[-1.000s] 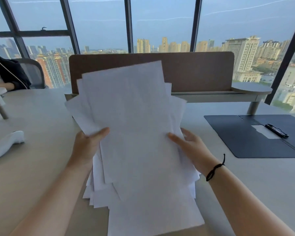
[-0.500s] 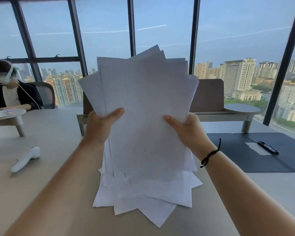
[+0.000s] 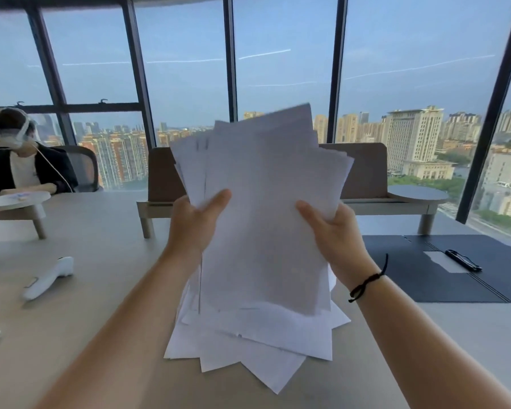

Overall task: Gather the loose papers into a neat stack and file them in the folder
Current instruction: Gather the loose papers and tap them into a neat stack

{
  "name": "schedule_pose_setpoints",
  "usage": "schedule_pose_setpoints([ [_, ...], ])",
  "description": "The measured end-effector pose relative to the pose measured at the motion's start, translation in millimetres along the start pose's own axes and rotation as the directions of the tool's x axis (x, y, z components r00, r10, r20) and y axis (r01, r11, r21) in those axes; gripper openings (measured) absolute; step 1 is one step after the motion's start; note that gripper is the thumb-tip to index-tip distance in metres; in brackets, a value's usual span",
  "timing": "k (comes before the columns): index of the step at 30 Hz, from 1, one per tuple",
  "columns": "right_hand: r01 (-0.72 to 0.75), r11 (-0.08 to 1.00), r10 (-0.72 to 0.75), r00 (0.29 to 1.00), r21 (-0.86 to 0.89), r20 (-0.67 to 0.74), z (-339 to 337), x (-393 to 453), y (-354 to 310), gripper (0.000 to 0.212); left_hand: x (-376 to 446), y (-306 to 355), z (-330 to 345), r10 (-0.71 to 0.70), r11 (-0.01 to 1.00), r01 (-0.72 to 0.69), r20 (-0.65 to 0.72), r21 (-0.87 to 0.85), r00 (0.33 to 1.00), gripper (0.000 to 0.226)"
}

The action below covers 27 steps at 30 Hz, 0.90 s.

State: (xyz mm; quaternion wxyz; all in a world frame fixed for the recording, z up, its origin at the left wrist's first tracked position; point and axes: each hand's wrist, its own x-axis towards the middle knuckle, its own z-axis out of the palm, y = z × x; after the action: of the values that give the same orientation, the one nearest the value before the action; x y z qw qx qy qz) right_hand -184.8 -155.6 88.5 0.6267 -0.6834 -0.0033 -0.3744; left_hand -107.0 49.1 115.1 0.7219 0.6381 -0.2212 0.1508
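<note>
An uneven bundle of white papers (image 3: 263, 225) stands upright in front of me, its lower corners fanned out and resting on the beige table (image 3: 86, 290). My left hand (image 3: 194, 224) grips the bundle's left edge with the thumb across the front. On the right edge, my right hand (image 3: 335, 234) holds the same bundle; a black cord circles that wrist. The dark folder (image 3: 443, 270) lies open and flat on the table to the right, with a black clip (image 3: 463, 260) and a white label on it.
A white handheld device (image 3: 49, 277) lies on the table at left. A brown divider panel on a low shelf (image 3: 363, 172) stands behind the papers. A person in a dark jacket (image 3: 21, 169) sits at the far left. Tall windows lie beyond.
The view has tilted up. Both hands have raised the papers from lying tilted to standing upright, and the sheets sit closer together than a second ago.
</note>
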Motion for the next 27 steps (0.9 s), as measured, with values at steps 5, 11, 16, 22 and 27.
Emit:
schedule_pose_setpoints([
  [5, 0.027, 0.995, -0.031, 0.999, 0.093, 0.037, -8, 4, -8, 0.022, 8, 3, -11, 0.034, 0.997, -0.029, 0.067, -0.070, 0.997, 0.008],
  [11, -0.075, 0.992, 0.066, 0.994, 0.100, 0.087, -5, -8, 21, 0.035, 2, -18, -14, -0.022, 1.000, 0.019, 0.206, 0.013, 0.978, 0.023],
  [16, -0.010, 0.997, 0.004, 0.998, 0.083, 0.067, -3, 3, 5, 0.028, 17, -7, -13, -0.007, 0.998, 0.019, 0.187, -0.061, 0.982, 0.015],
  [22, -0.233, 0.970, 0.223, 0.967, 0.072, 0.127, -18, -28, 58, 0.035, -21, -78, -35, -0.276, 0.949, 0.303, 0.232, -0.088, 0.933, 0.047],
  [27, -0.364, 0.931, 0.357, 0.927, 0.041, 0.112, 0, -42, 82, 0.026, -41, -107, -20, -0.324, 0.934, 0.345, 0.193, -0.088, 0.926, 0.029],
])
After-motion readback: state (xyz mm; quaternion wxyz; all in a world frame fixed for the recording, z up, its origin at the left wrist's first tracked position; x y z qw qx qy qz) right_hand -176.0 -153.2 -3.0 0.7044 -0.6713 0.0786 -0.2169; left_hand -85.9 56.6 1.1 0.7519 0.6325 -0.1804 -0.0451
